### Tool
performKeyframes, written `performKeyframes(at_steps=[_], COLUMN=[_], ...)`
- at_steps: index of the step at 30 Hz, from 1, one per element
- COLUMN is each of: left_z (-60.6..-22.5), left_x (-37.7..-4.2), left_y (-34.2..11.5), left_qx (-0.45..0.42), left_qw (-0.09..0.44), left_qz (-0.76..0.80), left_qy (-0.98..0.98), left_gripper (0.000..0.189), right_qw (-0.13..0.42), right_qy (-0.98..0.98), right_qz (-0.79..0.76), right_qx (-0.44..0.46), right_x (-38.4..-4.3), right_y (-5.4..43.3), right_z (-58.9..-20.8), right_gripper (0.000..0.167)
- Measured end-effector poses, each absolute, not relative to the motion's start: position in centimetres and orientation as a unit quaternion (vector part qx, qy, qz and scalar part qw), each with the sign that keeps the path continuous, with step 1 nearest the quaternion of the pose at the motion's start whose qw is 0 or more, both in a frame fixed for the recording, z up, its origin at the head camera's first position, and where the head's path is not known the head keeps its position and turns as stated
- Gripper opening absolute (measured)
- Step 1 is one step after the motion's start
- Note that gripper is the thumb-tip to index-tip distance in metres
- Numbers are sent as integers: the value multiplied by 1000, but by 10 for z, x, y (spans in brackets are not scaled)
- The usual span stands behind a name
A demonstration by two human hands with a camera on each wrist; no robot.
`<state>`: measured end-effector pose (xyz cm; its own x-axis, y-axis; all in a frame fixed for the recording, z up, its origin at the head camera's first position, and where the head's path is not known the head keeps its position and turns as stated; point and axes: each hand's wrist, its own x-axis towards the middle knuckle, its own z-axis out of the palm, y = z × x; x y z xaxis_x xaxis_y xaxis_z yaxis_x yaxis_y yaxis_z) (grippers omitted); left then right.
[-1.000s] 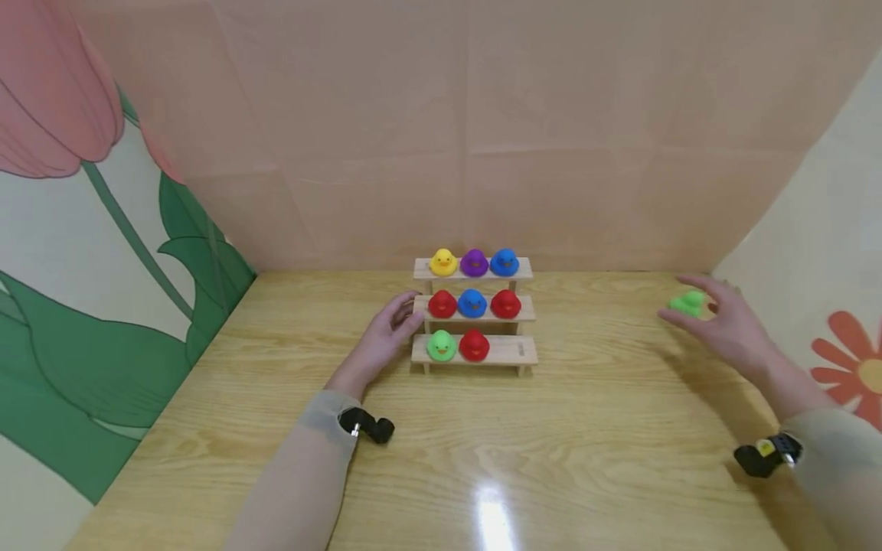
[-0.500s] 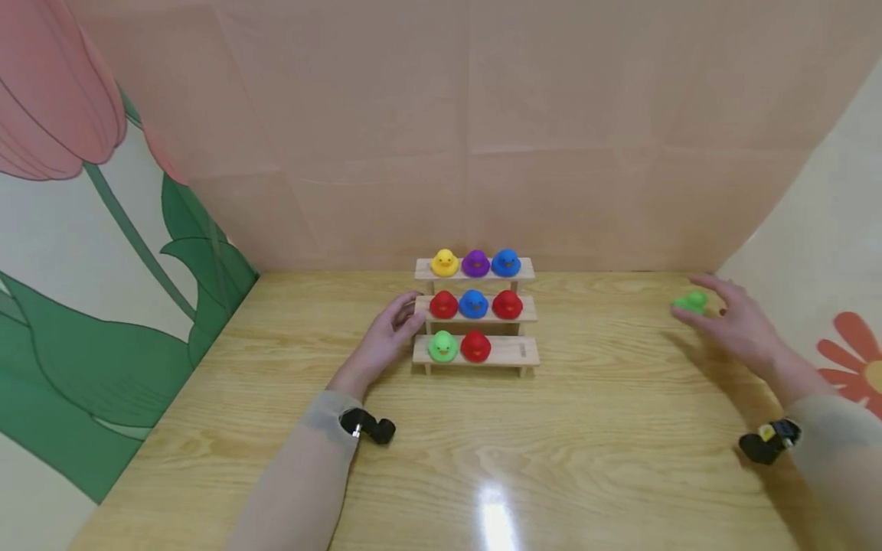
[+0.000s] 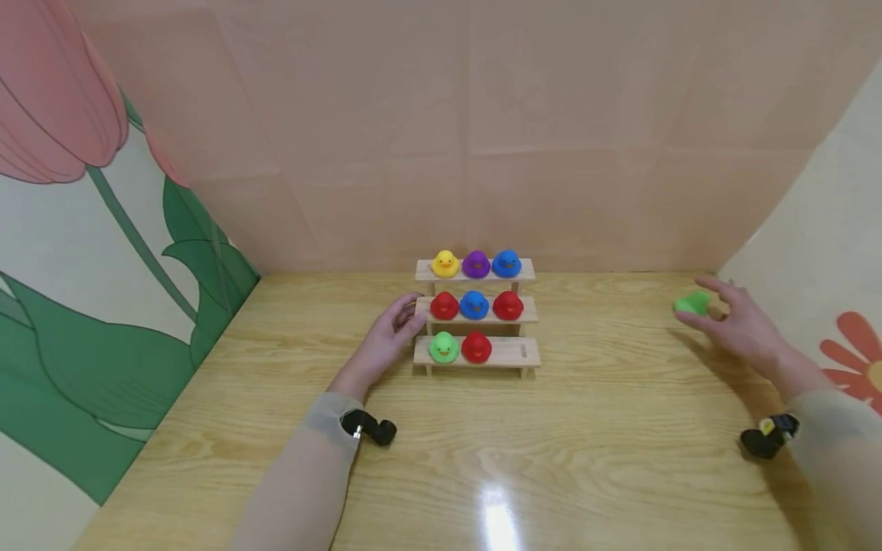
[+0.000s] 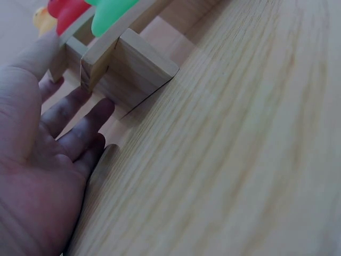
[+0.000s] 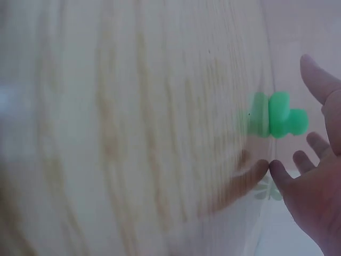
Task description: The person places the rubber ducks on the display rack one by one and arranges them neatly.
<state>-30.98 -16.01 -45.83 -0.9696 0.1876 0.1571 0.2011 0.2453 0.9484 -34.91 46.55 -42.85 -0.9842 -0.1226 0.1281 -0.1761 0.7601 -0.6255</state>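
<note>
A three-tier wooden stand (image 3: 503, 353) holds rubber ducks: yellow (image 3: 445, 265), purple (image 3: 476, 265) and blue (image 3: 507, 265) on top; red (image 3: 444, 307), blue (image 3: 474, 306) and red (image 3: 508, 306) in the middle; green (image 3: 444, 348) and red (image 3: 477, 348) at the bottom. My left hand (image 3: 389, 337) rests against the stand's left end, thumb by the middle tier and fingers relaxed in the left wrist view. At far right, my right hand (image 3: 744, 325) spreads around another green duck (image 5: 279, 114). That duck stands on the table, apart from the fingers in the right wrist view.
The wood-grain table (image 3: 586, 428) meets a pinkish backdrop (image 3: 586, 138) behind the stand. Flower-printed panels border it, with a tulip (image 3: 55, 92) at left and a red flower (image 3: 854, 348) at right. Each forearm carries a small black wrist camera.
My right hand has shifted slightly right around the far green duck, whose outline in the head view now looks turned. My left hand and the stand keep their places.
</note>
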Motion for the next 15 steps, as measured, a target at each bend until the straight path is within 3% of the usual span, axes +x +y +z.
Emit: performKeyframes(at_steps=[15], left_z=[-457], left_x=[-311], left_y=[-160], left_qx=[-131], left_qw=[-4], left_qz=[-624], left_qy=[-771], left_gripper=[72], right_qw=[3], right_qy=[-940], right_qz=[333], right_qx=[73], right_x=[-350], right_y=[467], right_z=[-430], right_gripper=[99])
